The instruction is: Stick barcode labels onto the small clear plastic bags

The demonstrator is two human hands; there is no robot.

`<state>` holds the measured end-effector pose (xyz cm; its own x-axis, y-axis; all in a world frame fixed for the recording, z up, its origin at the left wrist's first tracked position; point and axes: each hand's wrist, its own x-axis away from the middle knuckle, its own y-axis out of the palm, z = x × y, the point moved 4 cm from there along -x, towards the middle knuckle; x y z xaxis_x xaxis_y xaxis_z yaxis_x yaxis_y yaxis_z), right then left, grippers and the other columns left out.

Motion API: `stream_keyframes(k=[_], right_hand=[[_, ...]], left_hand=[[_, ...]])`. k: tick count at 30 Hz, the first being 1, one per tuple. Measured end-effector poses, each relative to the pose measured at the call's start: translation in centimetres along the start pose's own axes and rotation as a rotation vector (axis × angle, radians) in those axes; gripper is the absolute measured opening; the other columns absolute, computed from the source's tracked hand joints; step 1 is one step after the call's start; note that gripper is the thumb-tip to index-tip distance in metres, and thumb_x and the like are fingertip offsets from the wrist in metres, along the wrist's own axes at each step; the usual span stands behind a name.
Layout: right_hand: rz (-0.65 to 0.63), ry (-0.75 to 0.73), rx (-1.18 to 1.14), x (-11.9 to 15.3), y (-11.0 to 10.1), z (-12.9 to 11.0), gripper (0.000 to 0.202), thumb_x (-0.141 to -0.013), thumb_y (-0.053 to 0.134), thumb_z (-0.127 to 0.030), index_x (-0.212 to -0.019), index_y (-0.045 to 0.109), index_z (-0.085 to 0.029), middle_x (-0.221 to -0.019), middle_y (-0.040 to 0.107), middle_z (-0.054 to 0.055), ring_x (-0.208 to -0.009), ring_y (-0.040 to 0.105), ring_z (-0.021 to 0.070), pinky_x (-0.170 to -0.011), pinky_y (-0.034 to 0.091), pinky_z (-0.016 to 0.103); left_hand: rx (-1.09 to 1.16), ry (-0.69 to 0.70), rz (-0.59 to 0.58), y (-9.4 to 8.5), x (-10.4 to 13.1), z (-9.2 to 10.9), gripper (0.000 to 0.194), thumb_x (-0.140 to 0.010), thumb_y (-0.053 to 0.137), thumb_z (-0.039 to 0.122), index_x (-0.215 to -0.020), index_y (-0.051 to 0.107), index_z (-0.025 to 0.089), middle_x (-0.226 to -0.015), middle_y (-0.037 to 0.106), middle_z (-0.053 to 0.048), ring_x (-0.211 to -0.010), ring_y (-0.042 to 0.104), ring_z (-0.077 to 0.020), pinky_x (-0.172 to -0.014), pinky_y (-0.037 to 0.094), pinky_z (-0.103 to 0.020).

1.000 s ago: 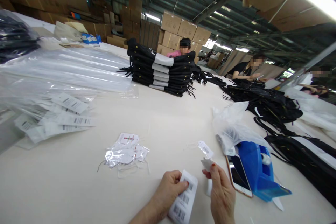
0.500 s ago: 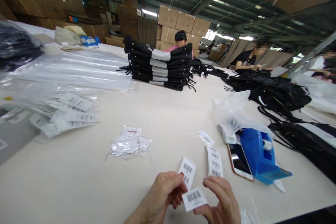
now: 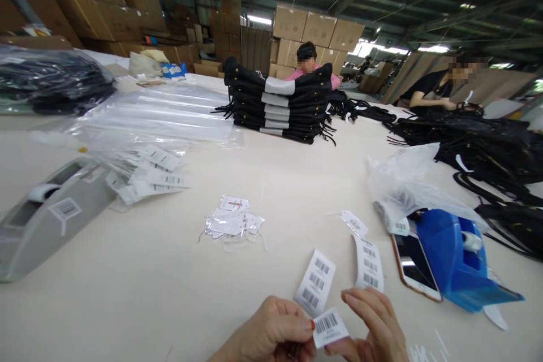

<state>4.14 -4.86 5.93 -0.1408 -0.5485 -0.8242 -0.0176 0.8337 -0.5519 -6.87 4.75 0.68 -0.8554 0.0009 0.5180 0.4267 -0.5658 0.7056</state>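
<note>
A: What's changed, biggest first?

B: Over the desk [image 3: 178, 288], view swings left; grey tape dispenser [image 3: 46, 220] shows more fully. Left hand [image 3: 278, 328]: thumb has moved off the strip of labels [image 3: 316, 283], onto a single label [image 3: 330, 329].

A: Meaning?

B: Hold seems passed to the left; the right looks merely steadying. My reading only.

A: Fingers?

B: Left: pinching the label's left edge. Right hand [image 3: 373, 328]: spread, forefinger raised clear, thumb by the lower edge, contact uncertain.

A: The things themselves?

B: Strip: white, three barcodes in a column, just beyond the left hand. Label: smaller, white, tilted, between the hands, barcode facing up, print unreadable. Joined to the strip or overlapping, can't tell.
</note>
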Motion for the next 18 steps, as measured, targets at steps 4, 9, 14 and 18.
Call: stream_keyframes(k=[4,9,14,18], right_hand=[[-0.018,-0.101,0.017,-0.9,-0.1,-0.6,0.041,-0.077,0.049,-0.056,-0.093,0.054,-0.018,-0.065,0.065,0.004,-0.057,0.062,0.0187,-0.059,0.048,0.032],[0.022,-0.088,-0.022,0.1,0.6,-0.9,0.042,-0.077,0.048,-0.056,-0.092,0.055,-0.018,-0.065,0.064,0.005,-0.059,0.061,0.0198,-0.059,0.046,0.034],[-0.007,-0.092,-0.064,0.6,1.7,-1.5,0.042,-0.078,0.048,-0.054,-0.095,0.055,-0.017,-0.067,0.064,0.006,-0.060,0.061,0.0200,-0.062,0.045,0.035],[-0.115,-0.144,-0.106,1.4,2.2,-0.6,0.043,-0.075,0.055,-0.053,-0.100,0.055,-0.017,-0.070,0.066,0.006,-0.063,0.061,0.0205,-0.064,0.044,0.034]], left_hand=[[0.024,0.020,0.059,-0.5,0.3,-0.4,0.030,-0.044,0.075,0.034,-0.052,0.059,0.010,-0.044,0.055,-0.001,-0.038,0.046,-0.0058,-0.041,0.027,-0.017],[0.022,0.041,0.022,-1.2,0.6,-0.9,0.037,-0.054,0.070,0.045,-0.055,0.059,0.010,-0.045,0.056,-0.001,-0.040,0.047,-0.0065,-0.043,0.030,-0.018],[0.062,0.040,0.154,-1.7,0.7,-1.3,0.031,-0.043,0.074,0.034,-0.054,0.054,0.013,-0.041,0.054,0.000,-0.035,0.043,-0.0056,-0.039,0.025,-0.017],[0.074,0.080,0.273,-3.3,2.6,-1.1,0.031,-0.042,0.071,0.034,-0.053,0.051,0.014,-0.040,0.053,0.001,-0.035,0.042,-0.0055,-0.039,0.025,-0.017]])
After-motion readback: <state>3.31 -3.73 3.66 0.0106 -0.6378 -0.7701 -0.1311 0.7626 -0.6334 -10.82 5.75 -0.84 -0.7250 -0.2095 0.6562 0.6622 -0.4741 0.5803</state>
